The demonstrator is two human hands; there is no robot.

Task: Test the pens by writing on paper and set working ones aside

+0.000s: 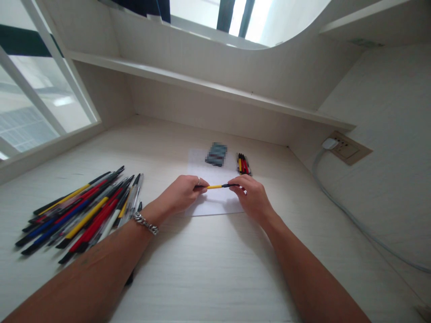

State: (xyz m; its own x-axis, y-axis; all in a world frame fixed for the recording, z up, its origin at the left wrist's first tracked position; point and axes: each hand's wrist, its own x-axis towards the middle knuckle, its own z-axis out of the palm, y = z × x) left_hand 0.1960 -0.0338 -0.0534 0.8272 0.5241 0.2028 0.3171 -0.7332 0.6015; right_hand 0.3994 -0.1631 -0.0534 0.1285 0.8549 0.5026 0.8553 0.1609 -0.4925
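A yellow pen with black ends is held level between my two hands, above a sheet of white paper. My left hand, with a ring on one finger, pinches the pen's left end. At the black right end, the fingertips of my right hand are closed on it. Whether that end is a separate cap, I cannot tell. Just beyond the right hand, several pens in yellow, red and black lie side by side.
A large loose pile of pens lies at the left, partly behind my left forearm. A small blurred-out item rests at the paper's far edge. A white plug and cable run from the wall socket at the right. A shelf edge crosses the back.
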